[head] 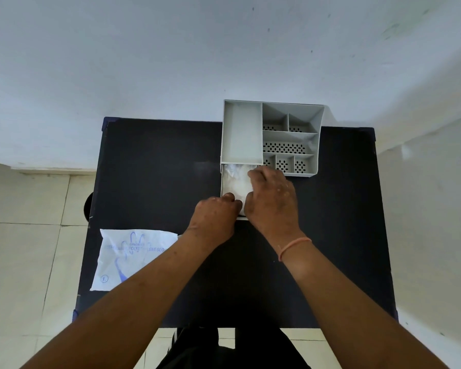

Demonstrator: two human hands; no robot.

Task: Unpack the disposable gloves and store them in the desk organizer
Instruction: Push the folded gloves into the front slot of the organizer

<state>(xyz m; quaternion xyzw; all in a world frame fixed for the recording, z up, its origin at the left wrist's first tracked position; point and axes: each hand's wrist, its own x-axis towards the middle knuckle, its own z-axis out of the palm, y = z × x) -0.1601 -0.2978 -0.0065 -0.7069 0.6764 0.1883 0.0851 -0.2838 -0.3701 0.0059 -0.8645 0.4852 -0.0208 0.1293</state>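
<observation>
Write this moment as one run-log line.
left hand: at drawer front | right hand: pressing gloves into drawer | bag: lying on table, left

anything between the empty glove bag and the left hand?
No, just bare black desk between bag and left hand, per head view.

Two hands (244, 201), one organizer (241, 134), one bag (133, 257)

Both hands, left hand (215, 212), right hand (273, 194), pressing clear gloves (234, 179) into organizer (290, 134) drawer (223, 182), empty bag (133, 258) left
</observation>
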